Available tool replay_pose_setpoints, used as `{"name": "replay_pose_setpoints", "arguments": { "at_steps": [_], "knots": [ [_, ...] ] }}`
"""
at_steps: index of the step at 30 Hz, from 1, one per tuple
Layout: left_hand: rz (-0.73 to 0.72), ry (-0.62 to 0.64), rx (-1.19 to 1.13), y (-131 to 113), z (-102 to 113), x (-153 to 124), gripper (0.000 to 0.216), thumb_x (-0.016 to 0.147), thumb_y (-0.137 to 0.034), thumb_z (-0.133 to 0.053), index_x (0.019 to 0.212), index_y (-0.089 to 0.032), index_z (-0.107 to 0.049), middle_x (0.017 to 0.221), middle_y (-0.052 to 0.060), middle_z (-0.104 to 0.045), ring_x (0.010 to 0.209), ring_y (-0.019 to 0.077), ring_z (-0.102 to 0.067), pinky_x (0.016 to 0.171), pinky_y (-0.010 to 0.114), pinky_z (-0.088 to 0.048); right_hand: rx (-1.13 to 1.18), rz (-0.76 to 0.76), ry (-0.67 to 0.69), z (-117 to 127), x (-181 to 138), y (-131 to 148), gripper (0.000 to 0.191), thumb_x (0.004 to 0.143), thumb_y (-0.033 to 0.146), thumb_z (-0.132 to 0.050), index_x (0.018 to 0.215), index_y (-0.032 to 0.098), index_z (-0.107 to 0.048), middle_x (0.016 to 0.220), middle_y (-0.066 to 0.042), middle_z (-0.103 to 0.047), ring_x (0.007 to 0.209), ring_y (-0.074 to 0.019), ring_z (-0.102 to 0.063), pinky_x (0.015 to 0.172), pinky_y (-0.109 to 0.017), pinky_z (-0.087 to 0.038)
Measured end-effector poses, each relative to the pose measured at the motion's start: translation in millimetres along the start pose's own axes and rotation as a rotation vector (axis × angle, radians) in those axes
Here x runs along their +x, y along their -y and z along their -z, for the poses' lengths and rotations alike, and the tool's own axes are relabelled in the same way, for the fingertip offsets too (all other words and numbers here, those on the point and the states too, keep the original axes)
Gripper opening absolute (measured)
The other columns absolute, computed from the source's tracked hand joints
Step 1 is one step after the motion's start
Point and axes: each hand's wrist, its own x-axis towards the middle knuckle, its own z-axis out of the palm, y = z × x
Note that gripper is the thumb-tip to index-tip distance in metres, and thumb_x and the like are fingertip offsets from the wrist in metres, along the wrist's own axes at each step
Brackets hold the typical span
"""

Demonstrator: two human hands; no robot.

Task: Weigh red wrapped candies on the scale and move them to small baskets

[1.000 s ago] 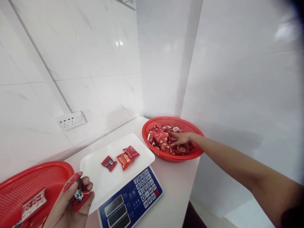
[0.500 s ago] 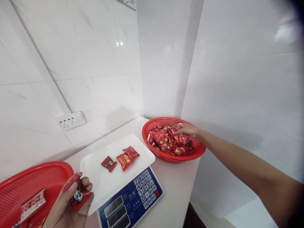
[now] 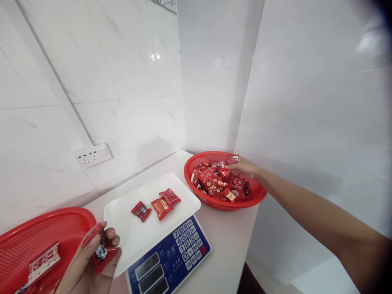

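Note:
My left hand (image 3: 92, 261) is closed on small red candy packets (image 3: 101, 255), held low beside the scale; one shows a black-and-white print. At the far right, my right hand (image 3: 245, 166) reaches over the rim of a red plastic basket (image 3: 225, 206) heaped with red wrapped candies (image 3: 211, 183). Its fingers are closed on a red candy packet (image 3: 232, 159) at the top of the heap. On the white pan of a digital scale (image 3: 122, 228) lie a dark red packet (image 3: 141, 211), an orange-red packet (image 3: 161, 207) and another red packet (image 3: 170, 197) touching it.
A second red basket (image 3: 70, 216) stands at the left with a pink-and-white packet (image 3: 44, 261) inside. The scale's blue keypad panel (image 3: 171, 255) faces me on a white table (image 3: 226, 232). Tiled walls close off the back and right, and a socket (image 3: 93, 155) is mounted there.
My right hand has lifted slightly with a packet in its fingers, and the candies beneath it have shifted. My left hand and the packets on the scale stay as they were.

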Motion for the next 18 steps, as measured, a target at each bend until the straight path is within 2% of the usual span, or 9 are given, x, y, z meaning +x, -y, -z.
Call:
{"name": "replay_pose_setpoints", "arguments": {
  "at_steps": [7,12,15,18],
  "knots": [
    [-0.011,-0.041,-0.006,3,-4,-1,0.030,0.040,-0.015,-0.080,0.067,-0.019,-0.066,0.062,-0.002,-0.065,0.055,0.0137,-0.061,0.046,0.019,-0.055,0.059,-0.043,-0.014,-4,-2,-1,0.016,0.060,0.011,-0.077,0.063,0.017,-0.064,0.064,-0.004,-0.070,0.071,-0.0187,-0.068,0.077,-0.033,-0.056],
    [-0.051,0.048,0.031,2,-13,-10,0.030,0.049,-0.020,-0.079,0.076,-0.020,-0.067,0.063,-0.003,-0.063,0.055,0.0092,-0.059,0.047,0.013,-0.052,0.095,-0.016,0.002,-18,-19,14,0.018,0.056,0.009,-0.079,0.062,0.017,-0.064,0.063,-0.002,-0.069,0.066,-0.0169,-0.067,0.074,-0.032,-0.056],
    [-0.046,0.084,0.049,6,-17,-14,0.033,0.048,-0.021,-0.082,0.077,-0.019,-0.066,0.060,-0.004,-0.060,0.056,0.0084,-0.057,0.050,0.013,-0.050,0.133,0.036,0.053,-42,-42,27,0.021,0.053,0.014,-0.082,0.066,0.017,-0.066,0.065,-0.002,-0.069,0.069,-0.0177,-0.066,0.072,-0.031,-0.055],
    [-0.014,0.119,0.112,17,-19,-18,0.037,0.052,-0.022,-0.082,0.084,-0.019,-0.064,0.056,-0.004,-0.058,0.057,0.0106,-0.058,0.055,0.019,-0.052,0.194,0.097,0.125,-89,-78,34,0.025,0.054,0.024,-0.082,0.073,0.018,-0.068,0.070,-0.001,-0.070,0.067,-0.0168,-0.064,0.067,-0.030,-0.054]
  ]
}}
